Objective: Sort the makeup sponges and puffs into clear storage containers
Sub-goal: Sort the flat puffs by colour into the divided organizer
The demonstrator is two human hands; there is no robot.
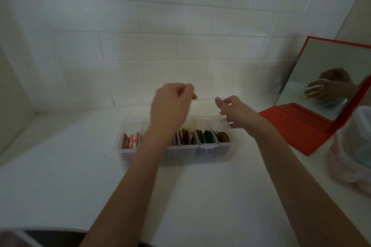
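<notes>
Puffs (204, 136) were stood on edge in divided clear container (200, 151) on bench (60, 176) | left hand (170, 104) and right hand (234, 110) were held above, fingers loosely curled, nothing gripped | likely for reaching onward.

Clear container (200, 151), puffs (206, 136) in red, pink-and-white marble, purple, olive, green, brown, red-framed mirror (313, 126), white table (60, 166)
</notes>
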